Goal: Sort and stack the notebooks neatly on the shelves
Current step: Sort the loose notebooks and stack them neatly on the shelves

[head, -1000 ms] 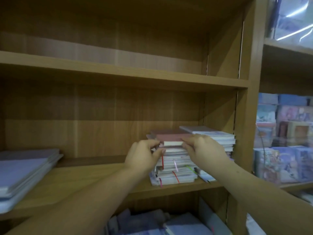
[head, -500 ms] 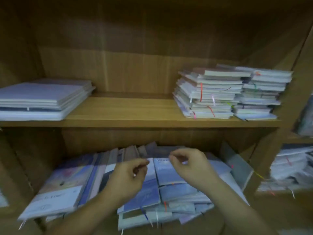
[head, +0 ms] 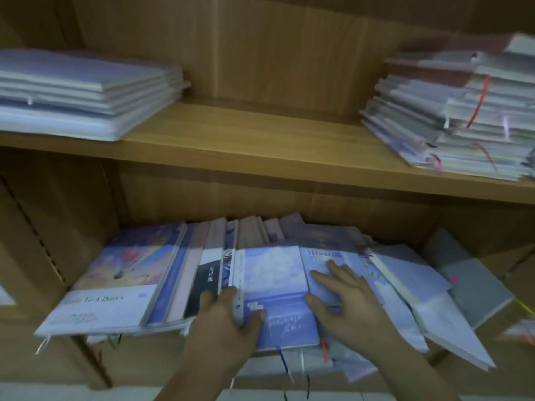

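A loose heap of notebooks fills the lower shelf. A blue sky-cover notebook (head: pixel 273 280) lies on top of the heap in the middle. My left hand (head: pixel 228 316) grips its left spine edge, thumb on the cover and fingers curled round the edge. Lying flat with spread fingers, my right hand (head: pixel 343 296) rests on the neighbouring purple notebook (head: pixel 324 264), its thumb at the blue notebook's right edge. On the wooden shelf (head: pixel 246 140) above sit a neat flat pile of white notebooks (head: pixel 84 91) at left and a taller uneven stack of small notebooks (head: pixel 457 111) at right.
A large pastel notebook (head: pixel 115 287) lies at the heap's left, beside several books standing on edge (head: pixel 202 273). Grey and white notebooks (head: pixel 440 287) fan out at the right. Ribbon bookmarks hang over the lower shelf's front edge. The upper shelf board is bare between its two piles.
My view has dropped from the upper shelf's stack to the lower shelf. Both hands left that stack, came down, and now lie on the heap, the left gripping the blue notebook.
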Demonstrator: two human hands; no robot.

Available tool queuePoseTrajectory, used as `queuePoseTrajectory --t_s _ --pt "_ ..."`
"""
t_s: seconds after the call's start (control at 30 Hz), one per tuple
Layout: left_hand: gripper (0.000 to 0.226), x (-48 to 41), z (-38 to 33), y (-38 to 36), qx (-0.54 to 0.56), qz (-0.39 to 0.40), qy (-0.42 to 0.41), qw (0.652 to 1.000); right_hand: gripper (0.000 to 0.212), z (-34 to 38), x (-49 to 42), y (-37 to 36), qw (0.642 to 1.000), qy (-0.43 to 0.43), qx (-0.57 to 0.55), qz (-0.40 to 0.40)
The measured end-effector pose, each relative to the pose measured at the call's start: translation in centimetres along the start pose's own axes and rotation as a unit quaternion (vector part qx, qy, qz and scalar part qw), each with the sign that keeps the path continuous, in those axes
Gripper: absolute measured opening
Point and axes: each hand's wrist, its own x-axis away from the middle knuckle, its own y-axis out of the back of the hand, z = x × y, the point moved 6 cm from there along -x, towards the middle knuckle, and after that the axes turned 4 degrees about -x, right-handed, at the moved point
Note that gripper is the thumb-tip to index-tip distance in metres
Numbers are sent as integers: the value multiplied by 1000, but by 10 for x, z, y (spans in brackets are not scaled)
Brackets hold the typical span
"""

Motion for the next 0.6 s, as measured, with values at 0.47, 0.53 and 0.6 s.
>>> queuePoseTrajectory --t_s 0.47,0.53,0.6 --pt "15 10 0 23 550 -31 15 834 46 -8 31 13 996 47 -63 36" --pt "16 12 -11 22 549 -31 -10 835 35 -6 38 25 986 34 -160 -33" --pt "22 12 -28 9 531 -21 -18 847 49 -15 43 40 962 -15 -237 -138"
